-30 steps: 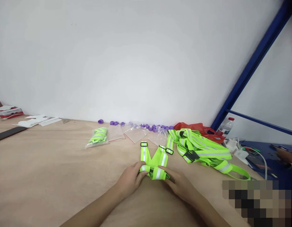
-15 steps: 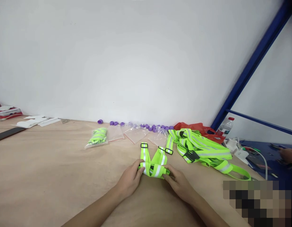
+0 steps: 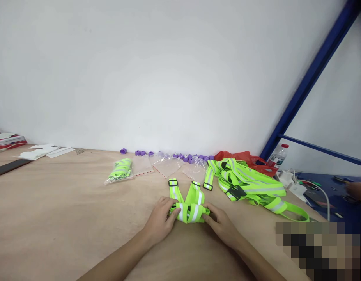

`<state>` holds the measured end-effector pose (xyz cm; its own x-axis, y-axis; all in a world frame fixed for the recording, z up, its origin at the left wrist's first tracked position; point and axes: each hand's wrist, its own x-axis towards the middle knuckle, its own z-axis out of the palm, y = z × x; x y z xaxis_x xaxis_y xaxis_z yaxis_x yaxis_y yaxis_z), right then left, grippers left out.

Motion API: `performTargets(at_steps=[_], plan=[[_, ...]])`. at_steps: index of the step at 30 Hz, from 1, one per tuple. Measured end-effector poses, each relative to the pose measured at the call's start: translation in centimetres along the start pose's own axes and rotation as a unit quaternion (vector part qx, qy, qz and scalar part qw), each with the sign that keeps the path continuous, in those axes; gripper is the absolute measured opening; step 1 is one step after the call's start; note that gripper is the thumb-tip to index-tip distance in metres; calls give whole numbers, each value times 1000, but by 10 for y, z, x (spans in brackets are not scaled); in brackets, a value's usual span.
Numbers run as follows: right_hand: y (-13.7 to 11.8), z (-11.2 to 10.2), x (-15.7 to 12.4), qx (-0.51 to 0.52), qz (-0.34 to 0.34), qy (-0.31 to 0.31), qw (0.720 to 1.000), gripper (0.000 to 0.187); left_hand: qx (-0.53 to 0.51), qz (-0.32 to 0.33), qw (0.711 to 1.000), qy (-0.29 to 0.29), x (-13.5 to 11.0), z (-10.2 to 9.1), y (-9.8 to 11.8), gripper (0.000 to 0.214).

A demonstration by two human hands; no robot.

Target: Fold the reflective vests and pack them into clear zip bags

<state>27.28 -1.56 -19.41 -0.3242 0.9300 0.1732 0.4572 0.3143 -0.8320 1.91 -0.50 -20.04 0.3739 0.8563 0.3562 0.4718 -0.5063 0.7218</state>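
A neon-green reflective strap harness (image 3: 192, 210), partly folded into a bundle, lies on the table between my hands. Two of its strap ends with black slide buckles stretch away from me toward the wall. My left hand (image 3: 163, 216) pinches the bundle's left end between thumb and fingers. At the right end, my right hand (image 3: 218, 221) grips the folded straps the same way. Beyond them lie several clear plastic bags (image 3: 167, 165). One filled bag (image 3: 121, 169) holds a folded green strap harness.
A heap of green reflective straps (image 3: 256, 185) sits at the right, before a red plastic bag (image 3: 237, 156) and a bottle (image 3: 278, 157). Purple caps (image 3: 185, 158) line the wall. White papers (image 3: 41, 151) lie far left. Another person's hand (image 3: 357, 191) shows at the right edge.
The two buckled strap ends have shifted slightly left and toward me. The folded bundle has turned a little between my hands, which keep their hold.
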Motion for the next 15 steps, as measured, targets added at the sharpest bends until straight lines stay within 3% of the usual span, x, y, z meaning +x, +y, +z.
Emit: performTargets(at_steps=[9, 15], plan=[[10, 6, 0, -24, 23, 31, 999, 42, 6, -19, 1000, -16, 3, 2, -4, 41], [11, 4, 2, -94, -31, 64, 993, 38, 2, -29, 1000, -6, 4, 4, -7, 39]])
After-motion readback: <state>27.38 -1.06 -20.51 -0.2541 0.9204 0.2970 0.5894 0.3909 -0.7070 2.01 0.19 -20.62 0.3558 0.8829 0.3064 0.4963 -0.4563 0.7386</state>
